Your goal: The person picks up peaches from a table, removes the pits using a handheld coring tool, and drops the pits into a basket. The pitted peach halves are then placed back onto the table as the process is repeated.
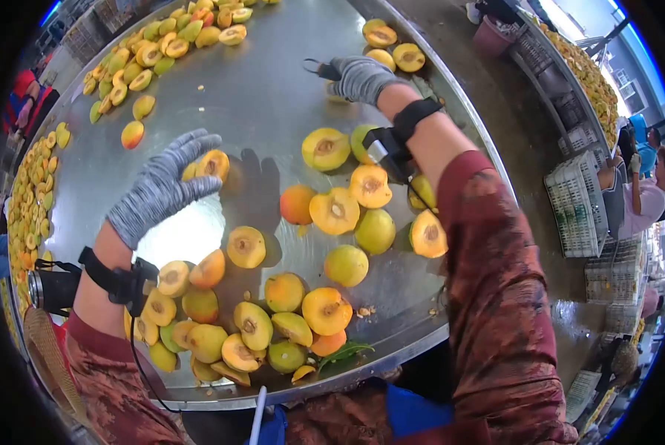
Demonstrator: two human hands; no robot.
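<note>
My left hand [165, 185], in a grey glove, holds a halved peach [213, 167] between thumb and fingers over the left part of the metal table. At the upper right, my gloved right hand [358, 80] has its fingers closed round a small dark tool with a ring [322, 70]. A yellow fruit piece, partly hidden, lies beneath that hand. Between my arms and near the front edge lie several halved peaches [334, 211], many cut side up, some with the stone showing. A green leaf [345, 351] is by the front edge.
More cut fruit [151, 53] is heaped at the table's far left. Black cameras are strapped to both wrists, with cables. White crates [576, 204] stand beyond the aisle on the right, near a co-worker [642, 196]. Another person [30, 100] is at the far left.
</note>
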